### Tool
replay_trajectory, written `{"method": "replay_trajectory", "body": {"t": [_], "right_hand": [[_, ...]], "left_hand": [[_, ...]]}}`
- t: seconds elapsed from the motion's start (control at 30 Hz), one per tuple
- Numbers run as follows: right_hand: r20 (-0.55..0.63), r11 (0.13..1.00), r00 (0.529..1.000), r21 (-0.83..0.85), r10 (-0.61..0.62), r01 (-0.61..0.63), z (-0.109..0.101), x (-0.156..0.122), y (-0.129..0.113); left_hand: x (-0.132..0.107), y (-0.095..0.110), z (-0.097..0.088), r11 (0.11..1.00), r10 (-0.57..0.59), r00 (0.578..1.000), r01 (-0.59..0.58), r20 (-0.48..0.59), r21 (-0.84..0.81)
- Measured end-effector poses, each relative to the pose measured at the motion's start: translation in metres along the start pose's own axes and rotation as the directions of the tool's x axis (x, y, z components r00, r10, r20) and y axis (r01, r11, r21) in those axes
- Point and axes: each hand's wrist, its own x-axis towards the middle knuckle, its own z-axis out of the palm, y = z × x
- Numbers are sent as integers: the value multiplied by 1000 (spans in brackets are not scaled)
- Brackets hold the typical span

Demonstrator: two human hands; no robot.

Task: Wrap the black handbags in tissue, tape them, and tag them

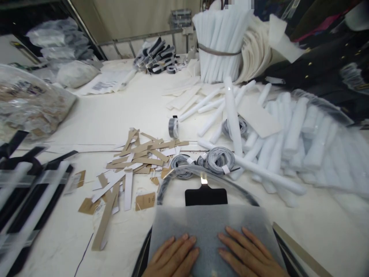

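A broad white tabletop (121,111) stretched out beyond the left hand (175,256) and the right hand (249,254). Forward and right of the right hand sprawled a heap of white cylindrical rolls (295,125). Directly beneath both hands, equally near each, lay a grey translucent flat sheet (207,223); its near edge was out of view, hiding its long axis. Fingers rested flat, slightly spread, pinching nothing; nothing visible blocked them. Forward-left lay brown and white card strips (144,154); straight ahead, a clear-wrapped grey arched handle (245,188) curved around a flat black tab (206,196).
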Motion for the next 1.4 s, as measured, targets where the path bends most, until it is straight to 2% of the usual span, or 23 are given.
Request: {"method": "replay_trajectory", "body": {"t": [0.13,0.23,0.4,0.5,0.6,0.67,0.87,1.0,1.1,1.2,1.3,1.4], "right_hand": [[35,982,981,0,189,-190,-4,9,12],[58,968,967,-16,250,-249,-5,22,16],[103,938,943,118,315,-326,-22,43,18],[131,929,947,193,293,-314,-33,45,23],[68,943,967,215,246,-255,-37,40,28],[36,950,973,212,227,-229,-37,37,30],[40,943,981,269,190,-194,-47,42,29],[97,909,958,303,269,-286,-46,47,25],[198,885,923,277,329,-375,-32,51,26],[250,900,905,188,344,-394,-15,57,31],[299,903,886,136,354,-406,-6,60,33],[332,900,872,123,359,-418,-3,58,31]], "left_hand": [[33,-18,-15,986,-164,986,164,27,-10],[54,-23,-17,982,-186,981,187,50,-13],[57,-24,-18,968,-216,976,219,37,-121],[52,-26,-25,955,-228,974,223,-6,-195],[50,-29,-33,949,-217,976,203,-30,-241],[52,-31,-39,944,-202,979,190,-15,-271],[62,-31,-47,899,-169,983,185,75,-396],[64,-29,-42,874,-211,975,222,74,-432],[64,-28,-32,867,-266,955,296,130,-402],[64,-27,-18,881,-310,929,361,202,-307],[64,-25,-8,907,-296,919,356,261,-224],[64,-23,-5,938,-237,920,300,312,-173]]}}
